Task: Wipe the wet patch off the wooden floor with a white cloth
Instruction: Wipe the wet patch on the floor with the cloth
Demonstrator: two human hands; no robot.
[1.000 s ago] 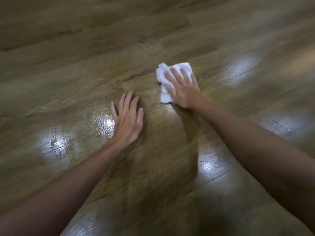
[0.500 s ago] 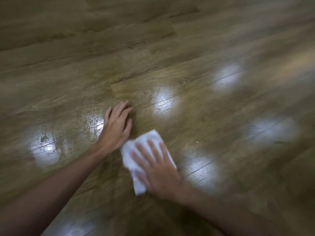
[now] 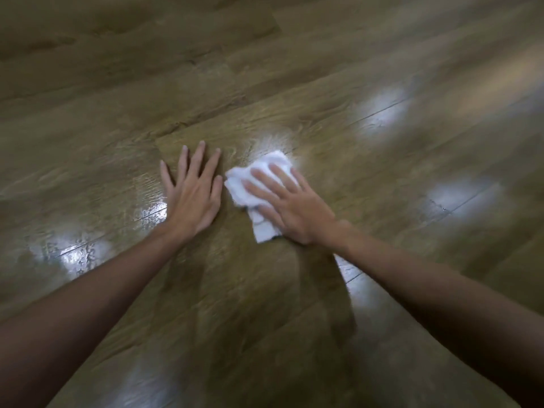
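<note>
A folded white cloth (image 3: 241, 184) lies on the wooden floor (image 3: 294, 83) near the middle of the view. My right hand (image 3: 291, 204) presses flat on the cloth with straight, spread fingers. My left hand (image 3: 192, 192) rests flat on the bare boards just left of the cloth, fingers spread, holding nothing. A wet sheen (image 3: 79, 254) with beaded water glistens on the boards left of and below my left hand. The picture is a little blurred.
Brown floorboards fill the whole view. Bright light reflections show at the upper right (image 3: 379, 110), at the right (image 3: 462, 195) and near my right forearm (image 3: 350, 269).
My right hand slid the cloth from the far right toward me, then back up to beside my left hand. My left hand stayed planted on the floor.
</note>
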